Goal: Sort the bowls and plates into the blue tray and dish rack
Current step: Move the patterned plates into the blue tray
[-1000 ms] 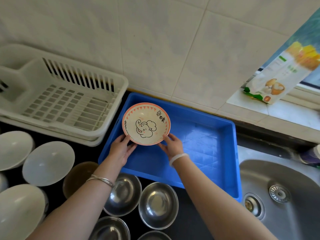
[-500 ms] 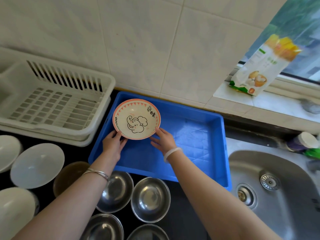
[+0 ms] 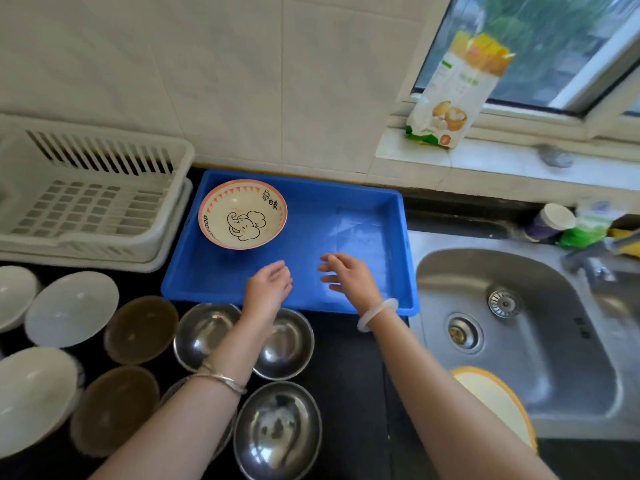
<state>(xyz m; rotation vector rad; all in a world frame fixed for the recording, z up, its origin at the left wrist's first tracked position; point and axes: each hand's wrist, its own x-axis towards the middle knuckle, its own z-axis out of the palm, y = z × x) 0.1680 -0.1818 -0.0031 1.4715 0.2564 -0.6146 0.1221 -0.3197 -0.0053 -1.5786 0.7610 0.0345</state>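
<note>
- One done: cream ceramic bowl with pink rim and elephant drawing (image 3: 242, 214) sits in upper-left corner of the shallow blue plastic tray (image 3: 367, 216), frame centre.
- Left hand (image 3: 268, 284) and right hand (image 3: 346, 277) hover over tray's near part, fingers loose, holding nothing.
- White slatted plastic dish rack (image 3: 86, 199), upper left, holds no dishes.
- Left on dark surface (image 3: 349, 368), lower left: white bowls (image 3: 71, 308), brown bowls (image 3: 140, 329), steel bowls (image 3: 277, 429).
- Barely started.
</note>
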